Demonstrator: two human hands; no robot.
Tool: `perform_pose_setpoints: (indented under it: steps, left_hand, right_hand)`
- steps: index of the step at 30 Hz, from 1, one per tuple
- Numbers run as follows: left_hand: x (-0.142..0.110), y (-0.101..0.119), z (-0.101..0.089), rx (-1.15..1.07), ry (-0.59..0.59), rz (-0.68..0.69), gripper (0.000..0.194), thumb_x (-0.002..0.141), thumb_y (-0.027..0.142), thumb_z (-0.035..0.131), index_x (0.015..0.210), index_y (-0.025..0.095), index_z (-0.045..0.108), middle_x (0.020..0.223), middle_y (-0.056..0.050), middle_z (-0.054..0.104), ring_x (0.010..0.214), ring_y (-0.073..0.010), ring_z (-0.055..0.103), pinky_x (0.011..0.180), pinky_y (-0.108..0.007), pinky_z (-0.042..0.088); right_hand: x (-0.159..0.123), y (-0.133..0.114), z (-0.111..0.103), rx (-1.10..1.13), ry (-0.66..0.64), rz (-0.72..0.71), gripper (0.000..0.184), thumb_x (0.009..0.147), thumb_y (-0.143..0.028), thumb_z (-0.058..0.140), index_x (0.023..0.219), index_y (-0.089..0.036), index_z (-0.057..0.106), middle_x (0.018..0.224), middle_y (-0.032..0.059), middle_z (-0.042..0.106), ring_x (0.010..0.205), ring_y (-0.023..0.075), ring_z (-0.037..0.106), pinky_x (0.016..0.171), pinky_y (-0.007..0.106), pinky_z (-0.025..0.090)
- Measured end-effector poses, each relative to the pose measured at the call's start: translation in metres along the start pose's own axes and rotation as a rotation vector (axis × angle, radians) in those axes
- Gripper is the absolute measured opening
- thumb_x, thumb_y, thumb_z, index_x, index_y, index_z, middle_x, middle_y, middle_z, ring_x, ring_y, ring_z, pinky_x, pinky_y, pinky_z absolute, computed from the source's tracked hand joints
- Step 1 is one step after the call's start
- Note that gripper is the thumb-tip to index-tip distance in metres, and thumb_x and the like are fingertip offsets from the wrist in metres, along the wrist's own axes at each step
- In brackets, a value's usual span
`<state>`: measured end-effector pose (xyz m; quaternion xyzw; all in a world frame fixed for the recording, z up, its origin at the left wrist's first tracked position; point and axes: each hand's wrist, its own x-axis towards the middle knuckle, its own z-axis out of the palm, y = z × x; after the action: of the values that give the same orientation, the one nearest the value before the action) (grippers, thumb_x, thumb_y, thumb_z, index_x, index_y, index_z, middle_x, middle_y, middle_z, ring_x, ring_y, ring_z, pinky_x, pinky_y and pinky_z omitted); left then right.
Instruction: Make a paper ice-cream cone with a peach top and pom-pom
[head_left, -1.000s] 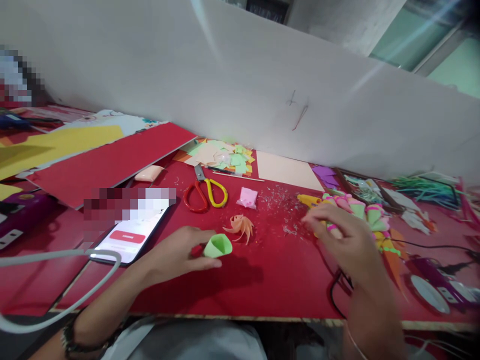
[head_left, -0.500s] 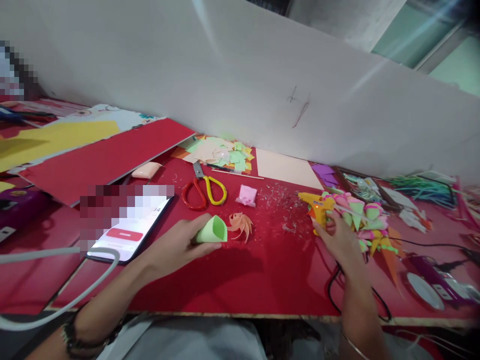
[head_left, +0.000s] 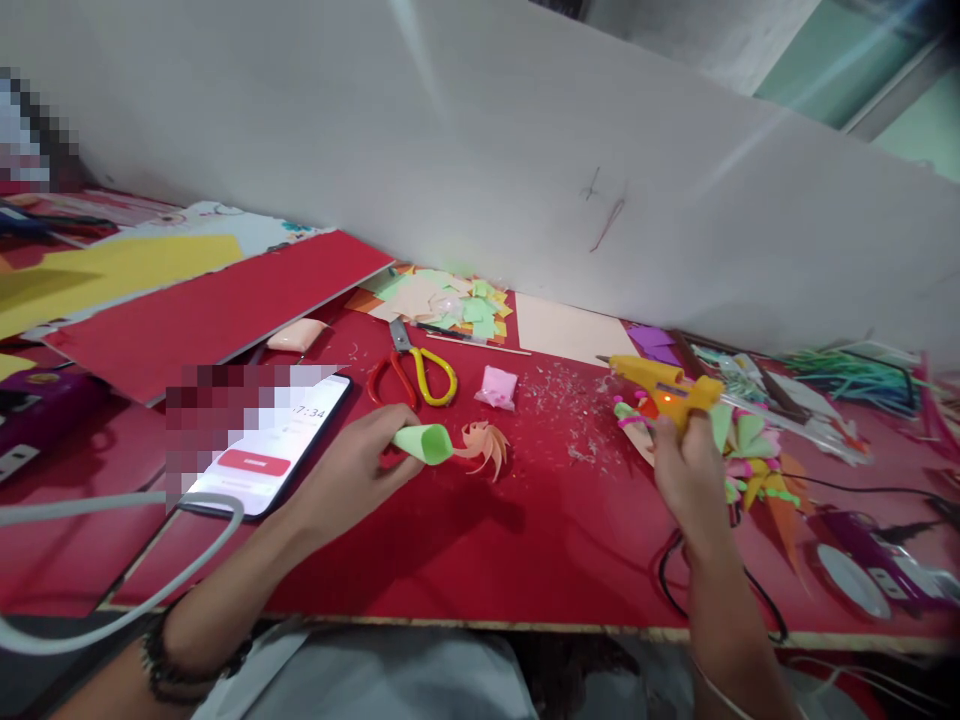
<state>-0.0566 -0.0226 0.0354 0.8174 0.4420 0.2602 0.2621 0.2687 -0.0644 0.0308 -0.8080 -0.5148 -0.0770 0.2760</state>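
In the head view, two hands are working over one red table [head_left: 540, 570]. The left hand [head_left: 356, 475] is pinching one green cone [head_left: 427, 444], rolled from smooth paper, its round mouth facing right, above the table's near middle. The right hand [head_left: 691, 485] is gripping one yellow plastic glue gun [head_left: 645, 372], its small light glowing orange. One orange paper curl [head_left: 487, 446], with thin curving strips, is lying just right of the cone. Farther off, one pair of scissors [head_left: 401, 337] with one red and one yellow handle loop is resting left of one soft pink packet [head_left: 497, 387].
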Motion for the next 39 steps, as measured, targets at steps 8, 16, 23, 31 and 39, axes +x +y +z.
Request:
perform_pose_setpoints:
  steps: [8, 16, 23, 31, 39]
  left_hand:
    - [0.000, -0.007, 0.004, 0.125, 0.156, 0.090, 0.006, 0.078, 0.020, 0.045, 0.083, 0.017, 0.044, 0.084, -0.003, 0.050, 0.079, -0.0159, 0.047, 0.069, -0.027, 0.037]
    - [-0.002, -0.007, 0.005, 0.275, 0.173, 0.229, 0.013, 0.074, 0.015, 0.045, 0.088, 0.016, 0.045, 0.086, -0.005, 0.052, 0.082, -0.0187, 0.047, 0.072, -0.032, 0.034]
    - [-0.005, -0.011, 0.007, 0.406, 0.263, 0.348, 0.013, 0.078, 0.013, 0.041, 0.090, 0.017, 0.046, 0.084, -0.006, 0.054, 0.078, -0.0193, 0.046, 0.069, -0.033, 0.032]
    - [-0.009, -0.017, 0.008, 0.510, 0.317, 0.389, 0.021, 0.078, 0.010, 0.042, 0.096, 0.020, 0.044, 0.087, -0.006, 0.054, 0.083, -0.0206, 0.045, 0.072, -0.034, 0.030]
    - [-0.007, -0.016, 0.005, 0.531, 0.380, 0.443, 0.013, 0.077, 0.013, 0.045, 0.089, 0.020, 0.046, 0.078, -0.004, 0.053, 0.073, -0.0197, 0.045, 0.067, -0.032, 0.032]
  right_hand:
    - [-0.045, -0.064, -0.031, 0.232, -0.060, -0.057, 0.033, 0.062, -0.050, 0.061, 0.063, -0.020, 0.046, 0.053, -0.0021, 0.047, 0.048, 0.0135, 0.047, 0.045, 0.025, 0.039]
    - [-0.061, -0.090, -0.023, 0.254, -0.204, -0.271, 0.033, 0.062, -0.050, 0.061, 0.063, -0.018, 0.053, 0.047, -0.0044, 0.044, 0.041, 0.0104, 0.041, 0.041, 0.023, 0.035]
    - [-0.062, -0.095, -0.016, 0.308, -0.302, -0.293, 0.027, 0.065, -0.043, 0.060, 0.074, -0.018, 0.053, 0.053, -0.0031, 0.049, 0.043, 0.0104, 0.044, 0.041, 0.022, 0.034]
    - [-0.058, -0.089, -0.014, 0.365, -0.466, -0.270, 0.022, 0.067, -0.033, 0.056, 0.080, -0.016, 0.050, 0.061, -0.0016, 0.053, 0.047, 0.0100, 0.049, 0.042, 0.020, 0.037]
    - [-0.050, -0.087, -0.021, 0.284, -0.466, -0.334, 0.010, 0.068, -0.024, 0.051, 0.072, -0.018, 0.046, 0.055, -0.0042, 0.046, 0.045, 0.0099, 0.045, 0.042, 0.020, 0.033]
